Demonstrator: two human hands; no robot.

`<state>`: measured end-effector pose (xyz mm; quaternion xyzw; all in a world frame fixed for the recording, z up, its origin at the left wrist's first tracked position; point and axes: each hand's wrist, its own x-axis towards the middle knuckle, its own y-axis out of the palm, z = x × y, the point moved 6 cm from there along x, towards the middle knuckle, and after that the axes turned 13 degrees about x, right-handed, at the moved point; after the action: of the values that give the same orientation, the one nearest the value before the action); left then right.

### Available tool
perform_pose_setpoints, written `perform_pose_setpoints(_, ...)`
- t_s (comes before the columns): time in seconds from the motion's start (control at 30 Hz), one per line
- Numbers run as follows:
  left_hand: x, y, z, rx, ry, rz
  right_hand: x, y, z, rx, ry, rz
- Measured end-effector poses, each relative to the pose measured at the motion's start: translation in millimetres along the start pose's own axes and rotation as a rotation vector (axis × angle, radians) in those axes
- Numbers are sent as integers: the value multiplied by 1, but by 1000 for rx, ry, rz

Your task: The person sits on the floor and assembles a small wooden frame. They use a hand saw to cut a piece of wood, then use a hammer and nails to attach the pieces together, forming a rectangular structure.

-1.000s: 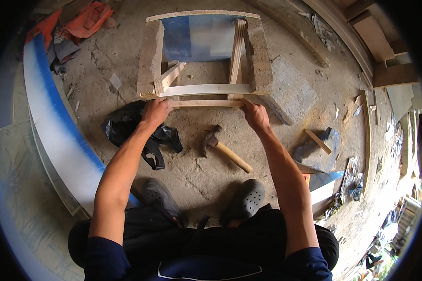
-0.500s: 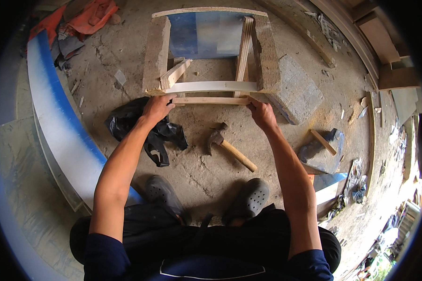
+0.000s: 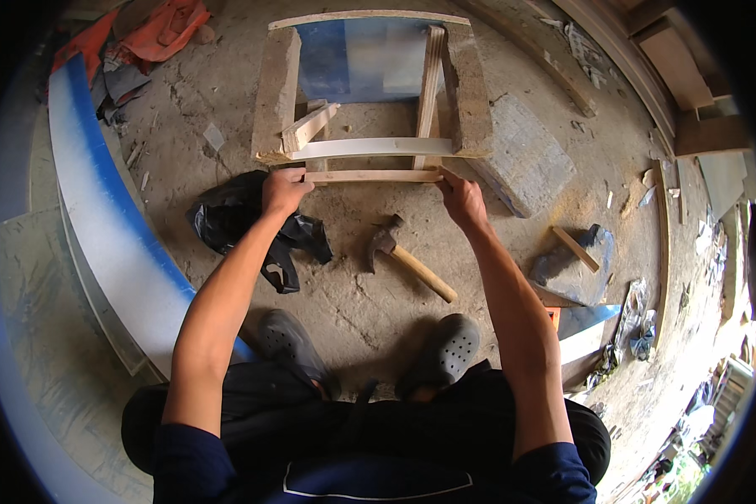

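A thin wooden strip spans the gap between my two hands. My left hand is closed on its left end, and my right hand pinches its right end. Just beyond lies a wooden frame with thick rough side blocks. A pale curved strip crosses the frame's near side, parallel to the one I hold. Slanted wooden pieces stand inside the frame, and a blue-and-white sheet closes its far side.
A claw hammer lies on the concrete between my arms and feet. Black plastic bag is at left, near a long blue-and-white panel. Right of the frame sit a concrete block and a wrapped lump with a wood stick on it.
The view has shifted slightly, so the frame and hammer appear a little higher and further left. Both hands keep hold of the strip.
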<state>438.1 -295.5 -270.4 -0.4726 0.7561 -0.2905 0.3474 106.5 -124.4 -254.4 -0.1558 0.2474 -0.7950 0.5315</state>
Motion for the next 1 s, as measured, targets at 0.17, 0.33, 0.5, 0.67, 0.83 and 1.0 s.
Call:
perform_pose_setpoints(0.17, 3, 15, 21, -284, -346, -5, -1, -1, -5, 61, 40, -14)
perform_pose_setpoints(0.33, 1, 24, 27, -308, -379, -44, -7, 0, -20, 246, 125, -100)
perform_pose_setpoints(0.5, -1, 24, 31, -330, -381, -76, -10, 4, -34, 417, 180, -120)
perform_pose_setpoints(0.67, -1, 25, 24, -273, -380, -90, -10, 13, -56, 505, 284, -126)
perform_pose_setpoints(0.83, -1, 20, 22, -215, -346, -110, -9, 23, -65, 610, 329, -136)
perform_pose_setpoints(1.0, -8, 20, 8, -159, -367, -104, -12, 17, -61, 531, 353, -138)
